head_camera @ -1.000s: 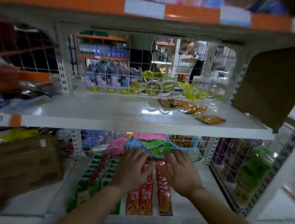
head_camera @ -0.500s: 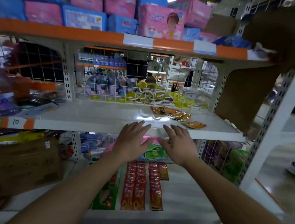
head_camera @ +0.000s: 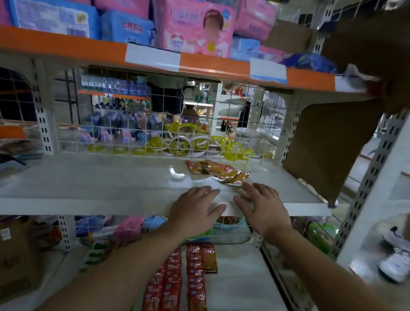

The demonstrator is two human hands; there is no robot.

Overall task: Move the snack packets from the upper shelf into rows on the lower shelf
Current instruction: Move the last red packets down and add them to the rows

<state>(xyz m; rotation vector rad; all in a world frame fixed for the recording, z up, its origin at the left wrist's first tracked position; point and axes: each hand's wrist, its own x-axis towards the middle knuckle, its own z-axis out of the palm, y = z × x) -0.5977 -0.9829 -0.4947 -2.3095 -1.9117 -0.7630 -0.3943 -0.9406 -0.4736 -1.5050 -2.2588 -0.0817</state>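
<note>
Right hand (head_camera: 263, 210): fingers spread, empty, at the nearest crinkled orange-gold foil snack packets (head_camera: 219, 172) on the white metal upper shelf (head_camera: 97, 185), likely to gather them. Left hand (head_camera: 194, 209): likewise open. Red packet rows (head_camera: 170, 288) fill the lower shelf (head_camera: 236, 294).

One head cam, close up, faces fwd/down at upper shelf (head_camera: 97, 185).
</note>
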